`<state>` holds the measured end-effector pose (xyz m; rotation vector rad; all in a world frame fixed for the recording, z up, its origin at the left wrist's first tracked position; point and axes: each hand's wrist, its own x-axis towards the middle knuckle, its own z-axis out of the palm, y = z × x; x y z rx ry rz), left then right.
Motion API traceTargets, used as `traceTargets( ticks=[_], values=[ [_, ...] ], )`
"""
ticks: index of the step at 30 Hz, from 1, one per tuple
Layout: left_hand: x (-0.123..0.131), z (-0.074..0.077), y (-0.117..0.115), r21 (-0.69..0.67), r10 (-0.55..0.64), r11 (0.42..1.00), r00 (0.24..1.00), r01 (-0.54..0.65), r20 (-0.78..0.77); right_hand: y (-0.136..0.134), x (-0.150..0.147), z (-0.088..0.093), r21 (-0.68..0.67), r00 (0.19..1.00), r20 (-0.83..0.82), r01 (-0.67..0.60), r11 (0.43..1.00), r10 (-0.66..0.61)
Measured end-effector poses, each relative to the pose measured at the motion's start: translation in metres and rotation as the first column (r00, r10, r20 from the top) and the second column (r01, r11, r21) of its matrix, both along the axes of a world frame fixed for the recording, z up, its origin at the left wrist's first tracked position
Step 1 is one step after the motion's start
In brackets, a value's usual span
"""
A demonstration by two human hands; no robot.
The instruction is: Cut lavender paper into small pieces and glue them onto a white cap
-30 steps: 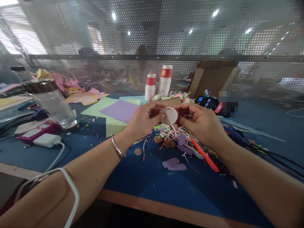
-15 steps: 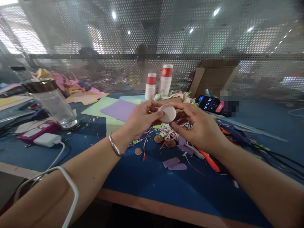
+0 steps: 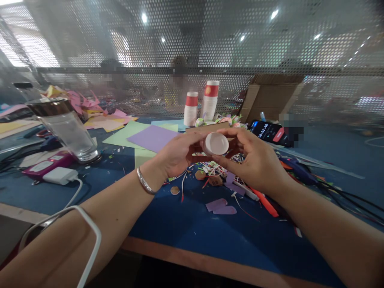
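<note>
A small paper cup [image 3: 216, 144] with a white bottom and red sides is held up over the table, its bottom turned toward me. My left hand [image 3: 177, 154] grips it from the left with thumb and fingers closed on its side. My right hand [image 3: 255, 160] curls around it from the right, thumb below and fingers over the top. Beneath the hands lies a heap of cut paper strips and scraps [image 3: 216, 172]. Two purple paper pieces [image 3: 220, 207] lie nearer to me on the blue tabletop [image 3: 186, 228].
A glass jar [image 3: 69, 130] stands at left by a white charger [image 3: 58, 175] with its cable. Coloured paper sheets [image 3: 144, 138] lie behind it. Two stacks of red-and-white cups [image 3: 201, 104], a phone timer [image 3: 267, 131] and a cardboard box [image 3: 270, 100] stand before a perforated screen. People sit beyond it.
My right hand has closed back around the cup after loosening half a second ago. The cup has turned so its white bottom faces me more squarely.
</note>
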<state>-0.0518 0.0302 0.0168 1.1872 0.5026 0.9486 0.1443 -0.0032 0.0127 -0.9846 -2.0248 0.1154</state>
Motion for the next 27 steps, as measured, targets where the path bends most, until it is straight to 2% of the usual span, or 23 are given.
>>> traceTargets(
  ticks=[4,12,17,23,27],
  values=[
    [-0.0013,0.0009,0.0006,-0.063,-0.077,0.995,0.996,0.079,0.043,0.0002,0.0005,-0.0004,-0.076,0.998,-0.057,-0.03,0.997,0.026],
    [0.0001,0.0051,-0.0028,-0.148,-0.04,0.987,0.995,0.054,0.094,-0.0011,0.0015,0.0036,-0.224,0.975,-0.202,-0.134,0.965,0.089],
    [-0.0001,0.0074,-0.0034,-0.188,-0.023,0.982,0.997,0.036,0.072,-0.0012,0.0026,0.0046,-0.226,0.968,-0.231,-0.147,0.963,0.093],
    [0.0002,0.005,-0.0017,-0.15,-0.015,0.988,0.996,0.028,0.086,-0.0013,0.0039,0.0057,-0.089,0.994,-0.101,-0.041,0.995,0.032],
    [0.0009,0.0034,-0.0026,-0.094,0.0,0.995,0.996,0.009,0.093,-0.0031,0.0031,0.0076,-0.095,0.995,-0.102,-0.01,0.995,0.001]
  ],
)
